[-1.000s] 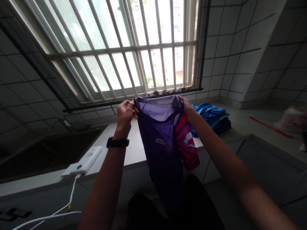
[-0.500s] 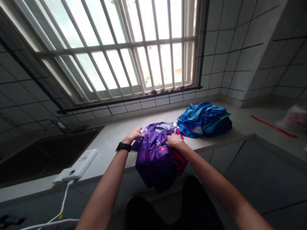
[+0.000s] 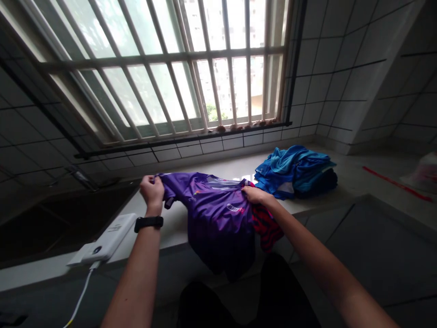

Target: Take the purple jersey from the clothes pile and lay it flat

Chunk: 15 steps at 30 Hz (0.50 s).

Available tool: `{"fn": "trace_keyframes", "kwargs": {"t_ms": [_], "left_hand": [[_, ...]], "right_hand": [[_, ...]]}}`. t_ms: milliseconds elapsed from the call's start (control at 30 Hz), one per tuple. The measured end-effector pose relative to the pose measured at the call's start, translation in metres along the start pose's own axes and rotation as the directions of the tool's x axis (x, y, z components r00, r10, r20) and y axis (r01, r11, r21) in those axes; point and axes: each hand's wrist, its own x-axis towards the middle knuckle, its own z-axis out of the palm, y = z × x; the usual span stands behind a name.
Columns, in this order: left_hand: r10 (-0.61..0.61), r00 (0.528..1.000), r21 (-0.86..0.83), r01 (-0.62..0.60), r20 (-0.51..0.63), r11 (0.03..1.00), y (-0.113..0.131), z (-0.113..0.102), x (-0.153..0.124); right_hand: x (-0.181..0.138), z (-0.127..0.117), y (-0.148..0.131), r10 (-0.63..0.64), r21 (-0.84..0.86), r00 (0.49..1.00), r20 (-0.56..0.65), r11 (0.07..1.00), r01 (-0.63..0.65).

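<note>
A purple jersey [image 3: 218,223] with small printed logos lies over the counter's front edge, its lower part hanging down. My left hand [image 3: 152,190], with a black watch on the wrist, is closed on the end of its left sleeve and pulls it out sideways. My right hand [image 3: 254,193] pinches the jersey near the collar on the right. Beneath and to the right of it shows a red and dark patterned garment [image 3: 266,225], partly hidden by the jersey and my right forearm.
A pile of blue garments [image 3: 297,171] sits right of the jersey. At left, a white power bank [image 3: 111,237] with a cable lies beside a dark sink [image 3: 61,223]. A red strip [image 3: 396,183] and a plastic bag [image 3: 425,175] are at far right. Behind stands a barred window [image 3: 167,59].
My left hand has moved left and taken hold of the sleeve, which is now stretched out. My right hand still grips near the collar, and more of the red garment shows.
</note>
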Motion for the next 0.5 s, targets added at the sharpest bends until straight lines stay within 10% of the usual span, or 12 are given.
{"fn": "trace_keyframes", "kwargs": {"t_ms": [167, 267, 367, 500], "left_hand": [[0.011, 0.995, 0.356, 0.026, -0.104, 0.934, 0.004, -0.036, 0.005], [0.05, 0.982, 0.577, -0.149, 0.184, 0.803, 0.003, -0.023, -0.007], [0.163, 0.801, 0.415, -0.458, 0.576, 0.786, 0.0, 0.009, -0.019], [0.208, 0.718, 0.329, -0.531, 0.664, 0.781, 0.004, 0.056, -0.037]], "right_hand": [[0.016, -0.007, 0.001, 0.04, 0.017, 0.998, -0.057, 0.999, -0.039], [0.018, -0.003, -0.009, 0.061, 0.012, 0.986, -0.158, 0.998, -0.06], [0.019, 0.002, -0.017, 0.217, 0.049, 0.919, -0.328, 0.976, -0.213], [0.032, 0.007, -0.011, 0.367, 0.136, 0.878, -0.309, 0.93, -0.341]]}}
